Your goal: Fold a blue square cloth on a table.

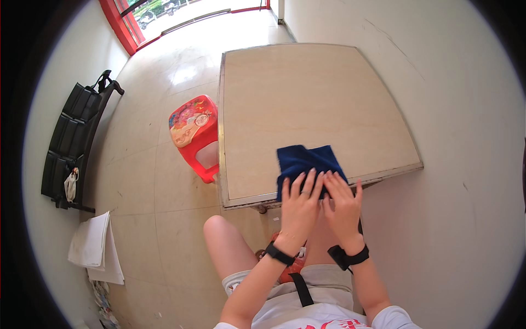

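Note:
A dark blue cloth lies at the near edge of a beige table with a metal rim, part of it hanging over that edge. My left hand rests on the cloth with its fingers spread, a ring on one finger. Right beside it, my right hand lies on the cloth's right part, fingertips close to those of the left. Both palms face down and neither hand visibly grips the fabric. Some of the cloth is hidden under the hands. Each wrist wears a black strap.
A red plastic stool with a printed seat stands against the table's left side. Along the left wall is a black bench with a white bag on it. White boards or sheets lean below. A white wall borders the table's right.

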Action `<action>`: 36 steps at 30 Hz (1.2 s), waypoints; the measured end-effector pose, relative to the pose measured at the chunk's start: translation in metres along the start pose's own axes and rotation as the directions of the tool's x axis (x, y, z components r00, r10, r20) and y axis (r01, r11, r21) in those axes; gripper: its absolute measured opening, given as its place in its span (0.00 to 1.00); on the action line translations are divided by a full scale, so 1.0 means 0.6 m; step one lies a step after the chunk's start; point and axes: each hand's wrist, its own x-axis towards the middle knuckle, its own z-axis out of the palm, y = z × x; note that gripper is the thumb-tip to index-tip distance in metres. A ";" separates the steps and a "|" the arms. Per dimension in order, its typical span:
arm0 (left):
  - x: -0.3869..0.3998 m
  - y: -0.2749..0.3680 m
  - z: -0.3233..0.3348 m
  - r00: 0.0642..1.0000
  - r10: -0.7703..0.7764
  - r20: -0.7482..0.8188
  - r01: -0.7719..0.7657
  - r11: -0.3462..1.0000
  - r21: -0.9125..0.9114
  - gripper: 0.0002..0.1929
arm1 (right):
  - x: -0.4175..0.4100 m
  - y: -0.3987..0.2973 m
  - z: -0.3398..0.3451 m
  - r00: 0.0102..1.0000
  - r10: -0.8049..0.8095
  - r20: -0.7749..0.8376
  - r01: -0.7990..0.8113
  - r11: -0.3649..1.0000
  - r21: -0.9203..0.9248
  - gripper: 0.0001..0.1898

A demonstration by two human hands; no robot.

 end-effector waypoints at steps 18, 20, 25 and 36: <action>-0.019 0.087 0.021 0.976 0.171 0.133 -0.179 0.983 0.050 0.30 | -0.005 0.034 -0.061 0.997 0.071 0.009 -0.069 0.993 -0.099 0.18; -0.027 0.072 0.019 0.957 0.195 0.214 -0.210 0.977 0.046 0.30 | -0.001 0.015 -0.064 0.999 -0.024 0.022 0.025 0.999 -0.035 0.17; -0.022 0.062 0.025 0.980 0.172 0.105 -0.163 0.983 -0.088 0.30 | 0.005 -0.026 -0.047 0.993 -0.113 0.042 0.111 0.993 0.045 0.15; 0.002 0.071 -0.017 0.885 0.148 0.442 -0.281 0.926 0.252 0.35 | 0.044 -0.026 -0.047 0.974 -0.114 0.195 0.104 0.993 0.063 0.12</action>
